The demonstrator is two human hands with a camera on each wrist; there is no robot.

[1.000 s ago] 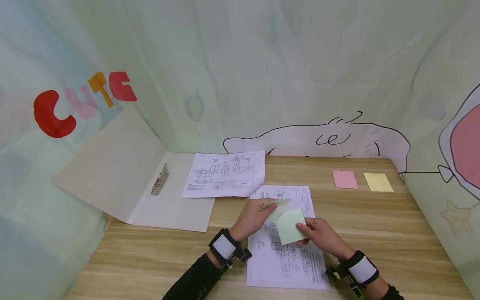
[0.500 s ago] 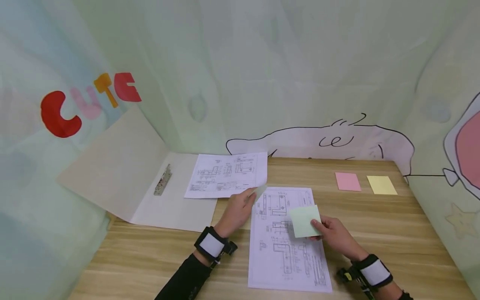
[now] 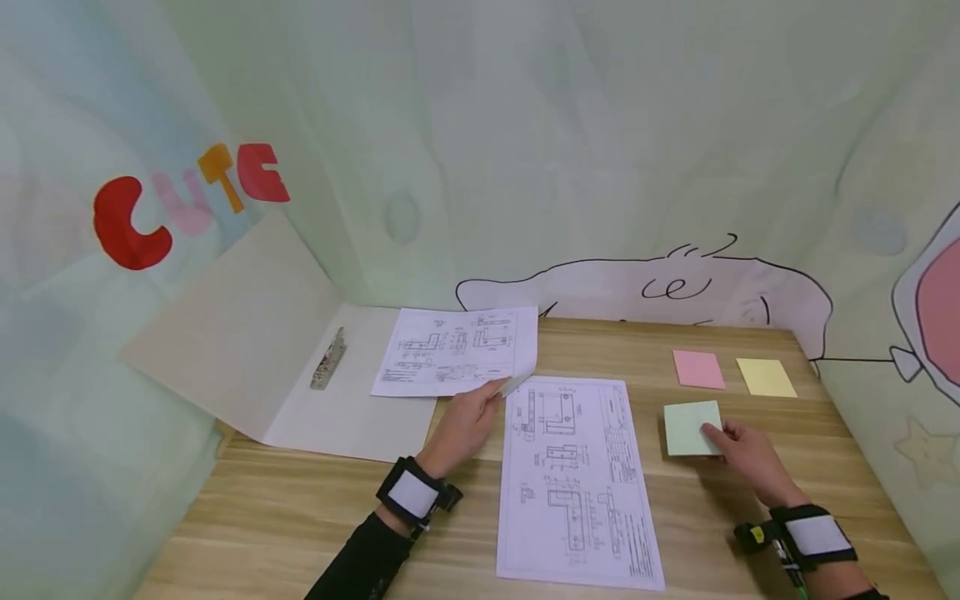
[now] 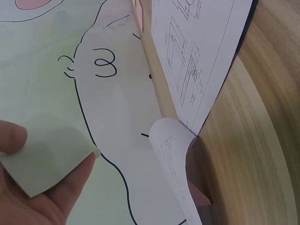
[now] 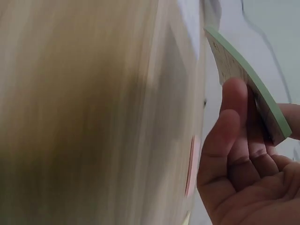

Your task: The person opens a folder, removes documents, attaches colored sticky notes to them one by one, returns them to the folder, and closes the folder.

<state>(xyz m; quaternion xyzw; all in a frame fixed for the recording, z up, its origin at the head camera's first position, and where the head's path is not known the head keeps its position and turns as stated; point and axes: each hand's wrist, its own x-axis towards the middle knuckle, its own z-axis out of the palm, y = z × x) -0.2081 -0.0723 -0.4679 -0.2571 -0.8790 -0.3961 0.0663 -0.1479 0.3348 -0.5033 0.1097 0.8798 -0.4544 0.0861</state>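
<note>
First, partly across the open folder [image 3: 348, 421], an upper drawing [image 3: 450, 350], long axis crosswise; by its curled near right corner (touching or not, impossible to tell), a green slip [image 4: 49, 157] pinched in the left hand [image 3: 467, 423], clearly the nearer one. Next, between both hands, a lower drawing [image 3: 581, 492], long axis front to back. Farther right, a green pad [image 3: 688, 431] gripped in the right hand [image 3: 753, 460], this side of a pink pad [image 3: 699, 369] and a yellow pad [image 3: 766, 377].

The left grip [image 3: 463, 427] pinches left of the bench's [image 3: 300, 517] middle; the right grip [image 3: 753, 460], thumb [image 3: 716, 437] uppermost, pinches toward its right edge.
</note>
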